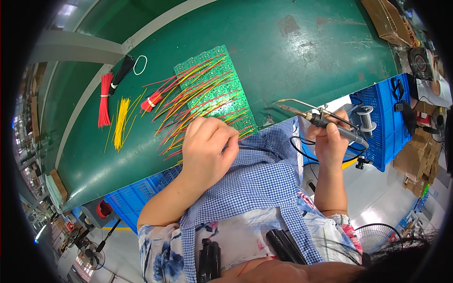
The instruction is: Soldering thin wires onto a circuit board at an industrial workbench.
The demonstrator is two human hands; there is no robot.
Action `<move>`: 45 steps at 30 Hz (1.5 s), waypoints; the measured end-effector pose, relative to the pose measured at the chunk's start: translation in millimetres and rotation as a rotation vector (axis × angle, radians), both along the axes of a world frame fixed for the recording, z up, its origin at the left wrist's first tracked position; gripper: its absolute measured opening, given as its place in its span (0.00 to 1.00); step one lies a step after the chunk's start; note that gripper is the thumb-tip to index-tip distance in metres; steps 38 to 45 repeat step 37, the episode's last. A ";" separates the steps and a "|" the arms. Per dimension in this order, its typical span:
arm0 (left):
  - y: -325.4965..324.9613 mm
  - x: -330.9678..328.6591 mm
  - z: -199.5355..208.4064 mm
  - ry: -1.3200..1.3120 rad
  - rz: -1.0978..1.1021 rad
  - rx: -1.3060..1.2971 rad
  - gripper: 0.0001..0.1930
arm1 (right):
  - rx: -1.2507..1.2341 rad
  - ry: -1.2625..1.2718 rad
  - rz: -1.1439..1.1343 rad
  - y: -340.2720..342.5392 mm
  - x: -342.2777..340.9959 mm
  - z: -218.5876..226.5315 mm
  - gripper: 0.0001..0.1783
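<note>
My right hand [330, 144] grips a soldering iron [319, 120] with a thin solder feed tube along it. Its tip points left, held off the table near the front edge. My left hand [207, 146] is closed, fingers curled together, at the near part of a green circuit board panel [240, 94]. Whatever sits in its fingertips is hidden from view. Rows of red and yellow wires [196, 96] run across the panel and stick out past its left side. A tied bundle of red wires [152, 101] lies at the panel's left.
Farther left on the green table [302, 52] lie loose yellow wires [121, 125], a tied red wire bundle [104, 101], a black wire bundle [123, 70] and a white loop [140, 65]. A solder spool [365, 120] stands by blue crates [389, 118] at right. A cardboard box [387, 21] sits far right.
</note>
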State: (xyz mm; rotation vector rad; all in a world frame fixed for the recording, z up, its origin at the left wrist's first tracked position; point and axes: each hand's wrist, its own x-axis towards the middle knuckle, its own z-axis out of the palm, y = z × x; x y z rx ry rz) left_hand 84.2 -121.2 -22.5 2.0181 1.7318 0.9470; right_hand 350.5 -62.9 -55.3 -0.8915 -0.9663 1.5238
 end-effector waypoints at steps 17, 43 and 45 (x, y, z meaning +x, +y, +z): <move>25.9 -48.9 41.8 0.167 0.119 0.115 0.12 | 0.056 0.130 -0.125 18.5 10.1 8.9 0.11; 109.5 -139.2 23.3 -0.071 0.044 -0.411 0.13 | -0.463 0.527 -0.241 292.1 -75.5 -21.4 0.20; 109.5 -139.2 23.3 -0.071 0.044 -0.411 0.13 | -0.463 0.527 -0.241 292.1 -75.5 -21.4 0.20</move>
